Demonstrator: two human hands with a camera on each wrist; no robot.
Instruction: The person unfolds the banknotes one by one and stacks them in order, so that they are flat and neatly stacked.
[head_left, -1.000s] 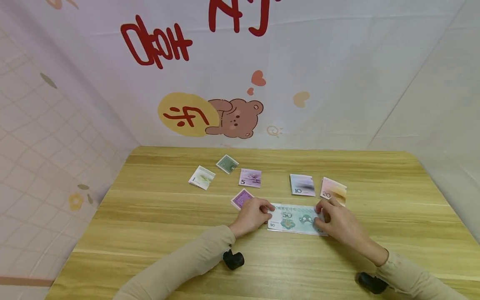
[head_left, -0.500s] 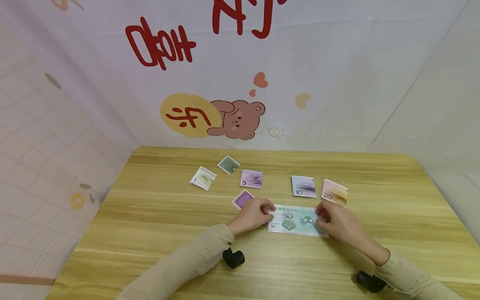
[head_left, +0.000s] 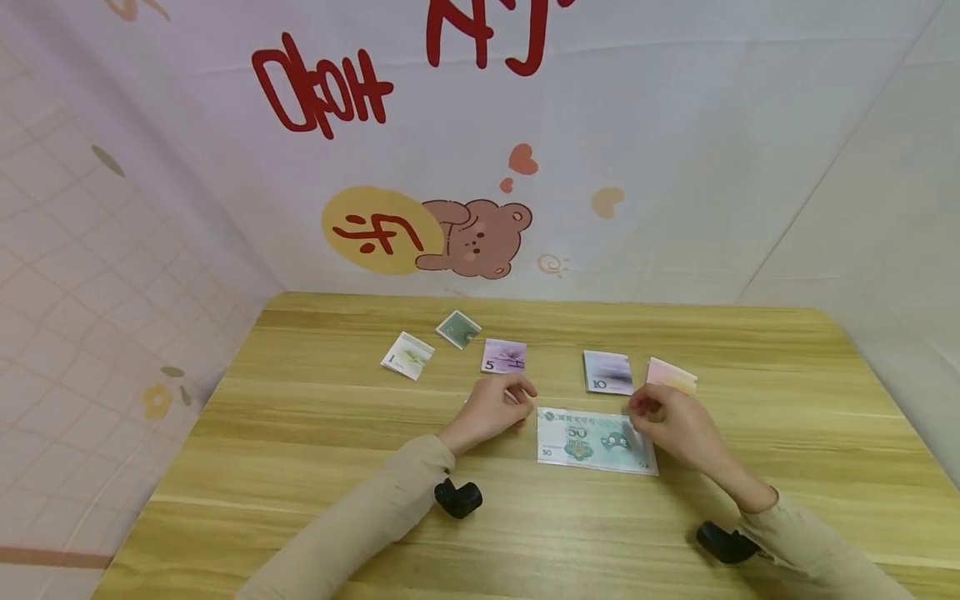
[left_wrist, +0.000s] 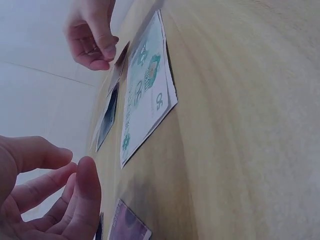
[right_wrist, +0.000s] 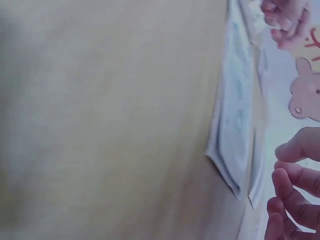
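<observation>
Moved the left hand (head_left: 489, 410) up and away from the 50 note (head_left: 585, 443) since half a second ago, and raised the right hand (head_left: 678, 423) slightly. Gripping nothing with either, just hanging both over the tabletop (head_left: 585, 533) with fingers (left_wrist: 88, 187) loosely bent. Can find the 50 note lying on the tabletop, partly covered by the right hand in the head view. Can see from the left wrist a gap above the note (hard to judge from the head), plus a purple note (left_wrist: 127, 226), mostly hidden behind the left hand from above.
</observation>
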